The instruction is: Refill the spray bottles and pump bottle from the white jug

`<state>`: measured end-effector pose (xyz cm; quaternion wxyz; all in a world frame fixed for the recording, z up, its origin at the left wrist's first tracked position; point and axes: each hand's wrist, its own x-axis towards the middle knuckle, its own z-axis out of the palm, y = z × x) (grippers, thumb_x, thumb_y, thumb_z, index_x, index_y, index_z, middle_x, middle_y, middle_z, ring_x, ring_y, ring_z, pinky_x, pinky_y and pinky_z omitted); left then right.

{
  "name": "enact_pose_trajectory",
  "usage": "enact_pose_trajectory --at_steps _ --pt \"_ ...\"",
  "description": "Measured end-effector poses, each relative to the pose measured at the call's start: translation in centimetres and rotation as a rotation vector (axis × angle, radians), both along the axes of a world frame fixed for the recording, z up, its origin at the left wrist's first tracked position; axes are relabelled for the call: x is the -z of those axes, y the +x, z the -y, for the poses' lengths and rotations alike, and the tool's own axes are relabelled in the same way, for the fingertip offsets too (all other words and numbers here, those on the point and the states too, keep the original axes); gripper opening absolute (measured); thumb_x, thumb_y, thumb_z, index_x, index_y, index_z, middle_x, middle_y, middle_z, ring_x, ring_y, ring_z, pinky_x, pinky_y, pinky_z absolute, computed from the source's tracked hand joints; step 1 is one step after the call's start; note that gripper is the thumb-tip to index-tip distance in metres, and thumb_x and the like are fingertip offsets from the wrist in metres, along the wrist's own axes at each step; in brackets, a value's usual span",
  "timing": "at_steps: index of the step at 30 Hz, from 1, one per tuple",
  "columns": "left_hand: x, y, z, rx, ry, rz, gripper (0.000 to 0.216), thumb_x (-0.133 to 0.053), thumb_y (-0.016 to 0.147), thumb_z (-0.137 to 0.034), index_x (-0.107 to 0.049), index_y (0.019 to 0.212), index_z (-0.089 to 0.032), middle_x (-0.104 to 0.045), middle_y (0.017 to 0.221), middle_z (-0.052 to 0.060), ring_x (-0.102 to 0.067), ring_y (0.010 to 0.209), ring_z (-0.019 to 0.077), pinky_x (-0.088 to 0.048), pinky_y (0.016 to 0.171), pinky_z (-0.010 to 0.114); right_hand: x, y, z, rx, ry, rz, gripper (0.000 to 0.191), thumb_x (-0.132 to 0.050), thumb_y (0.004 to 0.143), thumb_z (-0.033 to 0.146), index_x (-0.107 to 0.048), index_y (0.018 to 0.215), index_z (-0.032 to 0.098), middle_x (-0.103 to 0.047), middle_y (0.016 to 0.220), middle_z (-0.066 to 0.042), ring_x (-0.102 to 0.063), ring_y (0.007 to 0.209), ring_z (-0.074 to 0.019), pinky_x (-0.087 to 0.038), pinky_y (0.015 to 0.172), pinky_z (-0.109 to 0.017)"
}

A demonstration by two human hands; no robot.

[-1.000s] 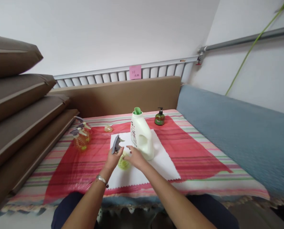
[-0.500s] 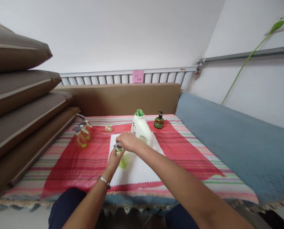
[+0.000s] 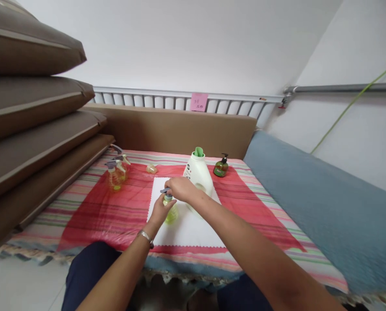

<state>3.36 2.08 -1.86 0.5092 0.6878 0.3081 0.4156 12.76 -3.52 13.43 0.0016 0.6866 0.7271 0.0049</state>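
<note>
A small see-through spray bottle [image 3: 171,214] with yellow-green liquid stands on a white sheet [image 3: 193,235] with a scalloped edge. My left hand [image 3: 160,210] is closed around its neck. Over its top, my right hand [image 3: 180,188] grips the grey spray head [image 3: 165,190], fingers partly hidden. Right behind my right hand stands a large pale detergent jug [image 3: 199,170], upright, with a green pouring spout [image 3: 198,151] and no cap on it.
Several spray bottles [image 3: 116,177] stand at the left. A small clear cap [image 3: 151,169] lies on the red plastic sheet [image 3: 131,205]. A green pump bottle [image 3: 221,167] is right of the jug. Stacked brown cushions [image 3: 33,103] rise at the left; a blue padded edge [image 3: 296,190] runs along the right.
The camera view has shifted, so the scene sits slightly further right. Both hands stay at the spray bottle's top, and the right hand has turned a little on the spray head.
</note>
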Motion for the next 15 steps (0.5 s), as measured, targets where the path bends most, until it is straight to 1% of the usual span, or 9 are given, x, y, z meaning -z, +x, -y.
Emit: enact_pose_trajectory --at_steps 4,9,12,15 --pt "-0.21 0.09 0.31 0.011 0.005 -0.009 0.034 -0.067 0.067 -0.033 -0.062 0.095 -0.015 -0.068 0.090 0.006 -0.060 0.085 0.0221 -0.043 0.079 0.033 -0.03 -0.15 -0.15 0.028 -0.038 -0.006 0.019 -0.055 0.082 0.029 -0.064 0.097 0.021 -0.068 0.096 -0.005 -0.062 0.089 -0.0198 -0.044 0.071 -0.028" --pt "-0.29 0.01 0.60 0.013 0.009 -0.018 0.029 -0.066 0.067 -0.034 -0.061 0.089 -0.016 -0.066 0.083 0.003 -0.058 0.080 0.0207 -0.042 0.076 0.032 0.58 0.32 -0.29 0.079 -0.096 -0.025 0.026 -0.052 0.087 0.036 -0.059 0.101 0.016 -0.063 0.098 -0.004 -0.060 0.087 -0.0166 -0.049 0.077 -0.036" --pt "-0.32 -0.11 0.66 0.009 0.011 -0.019 0.027 -0.066 0.067 -0.035 -0.061 0.087 -0.016 -0.065 0.081 0.002 -0.058 0.079 0.0200 -0.043 0.076 0.031 0.80 0.43 -0.26 0.096 -0.114 -0.036 0.026 -0.052 0.087 0.035 -0.058 0.102 0.015 -0.062 0.100 -0.004 -0.060 0.088 -0.0166 -0.050 0.077 -0.036" --pt "-0.41 -0.12 0.73 0.005 0.008 -0.018 0.030 -0.067 0.067 -0.035 -0.062 0.090 -0.016 -0.066 0.085 0.004 -0.059 0.082 0.0210 -0.043 0.079 0.033 0.58 0.11 -0.15 0.090 -0.119 -0.032 0.025 -0.053 0.087 0.035 -0.059 0.101 0.016 -0.062 0.100 -0.004 -0.060 0.090 -0.0170 -0.050 0.078 -0.037"
